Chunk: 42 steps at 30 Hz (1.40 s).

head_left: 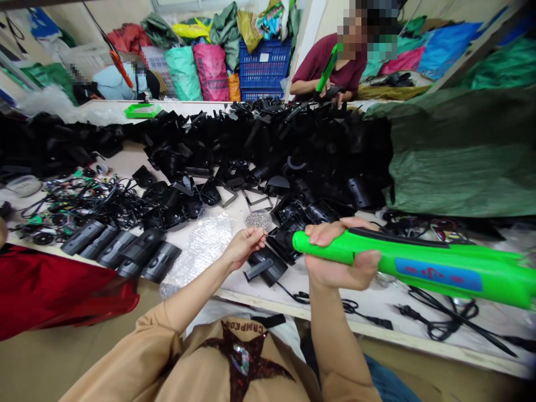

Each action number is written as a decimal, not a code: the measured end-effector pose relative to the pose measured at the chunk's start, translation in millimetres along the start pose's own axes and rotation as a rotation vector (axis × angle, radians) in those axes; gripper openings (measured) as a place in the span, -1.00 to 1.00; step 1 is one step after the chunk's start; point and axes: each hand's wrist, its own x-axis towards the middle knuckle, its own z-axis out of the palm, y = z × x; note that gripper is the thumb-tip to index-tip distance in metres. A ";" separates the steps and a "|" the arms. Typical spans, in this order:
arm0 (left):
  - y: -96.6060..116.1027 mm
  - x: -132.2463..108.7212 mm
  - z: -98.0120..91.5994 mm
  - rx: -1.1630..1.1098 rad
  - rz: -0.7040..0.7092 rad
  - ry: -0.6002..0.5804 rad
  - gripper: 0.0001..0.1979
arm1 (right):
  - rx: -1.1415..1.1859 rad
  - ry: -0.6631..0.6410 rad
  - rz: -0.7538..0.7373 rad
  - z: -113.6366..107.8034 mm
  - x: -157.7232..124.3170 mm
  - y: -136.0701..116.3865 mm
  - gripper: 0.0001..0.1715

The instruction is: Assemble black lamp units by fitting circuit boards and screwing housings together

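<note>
Okay: bubble wrap (196, 251) sits at 9 o'clock from our left hand (243, 249), fingers (256, 237) narrow, pinching something too small to tell, metal mesh disc (257, 221) at 12 o'clock; our right hand (341, 257) closes round a green plastic handle (402, 262).

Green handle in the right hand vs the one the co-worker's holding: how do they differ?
The green plastic handle in the person's right hand lies nearly level, while the co-worker's green handle stands steeply tilted. The green plastic handle shows a blue label; none shows on the co-worker's green handle from this view. The green plastic handle also looks much larger, being nearer the camera. Both are bright green and elongated.
</note>
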 end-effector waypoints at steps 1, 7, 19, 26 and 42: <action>-1.3 0.8 0.3 0.043 0.026 0.011 -0.57 | -0.010 -0.001 -0.002 0.6 -0.3 0.2 -0.67; -1.4 -9.1 -5.7 0.514 0.293 0.029 -0.54 | -0.130 0.014 0.037 -2.2 1.9 -0.6 -0.66; -17.7 -29.5 -27.2 1.302 0.446 -0.410 -0.32 | -0.258 0.023 0.140 -40.5 4.0 -0.5 -0.81; -38.9 -39.3 -29.9 1.249 0.538 -0.269 -0.67 | -0.231 -0.008 0.183 -43.7 -9.1 1.3 -0.72; -43.2 -42.9 -27.2 1.291 0.508 -0.334 -0.67 | -0.593 0.008 0.254 -67.1 4.1 8.0 -0.60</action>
